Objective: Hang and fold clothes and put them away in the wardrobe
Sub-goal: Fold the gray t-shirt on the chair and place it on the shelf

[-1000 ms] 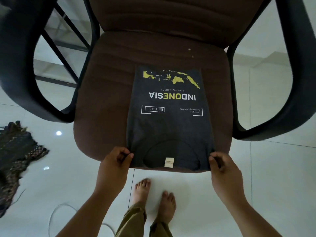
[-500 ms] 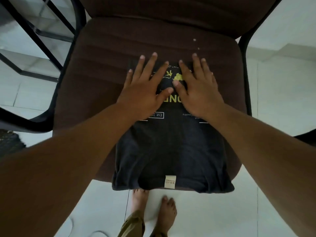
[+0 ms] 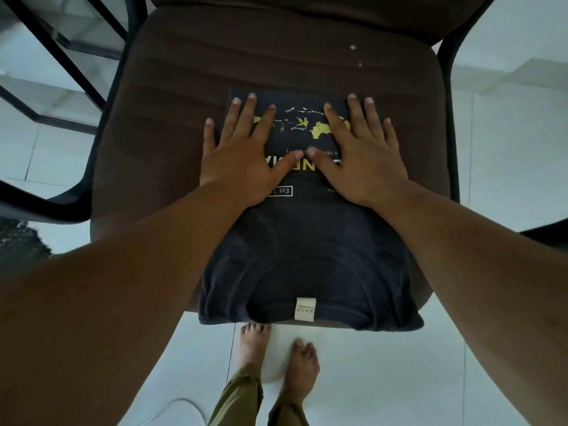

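Observation:
A folded dark navy T-shirt (image 3: 307, 247) with a yellow map print and white lettering lies on the brown chair seat (image 3: 172, 124). Its collar, with a white label, hangs over the seat's front edge. My left hand (image 3: 242, 155) lies flat on the far left part of the shirt, fingers spread and straight. On the far right part my right hand (image 3: 362, 155) presses flat the same way. The two thumbs nearly meet over the lettering, which the hands partly hide.
The chair has black armrests (image 3: 46, 204) on both sides and a brown backrest at the top. A dark patterned cloth (image 3: 18, 241) lies on the white tiled floor at the left. My bare feet (image 3: 276, 355) stand under the seat's front edge. A white cable lies on the floor nearby.
One second ago both hands pinched the shirt's near corners at the collar. They let go and moved to the far half, pressing flat. Since half a second ago they have slid apart sideways.

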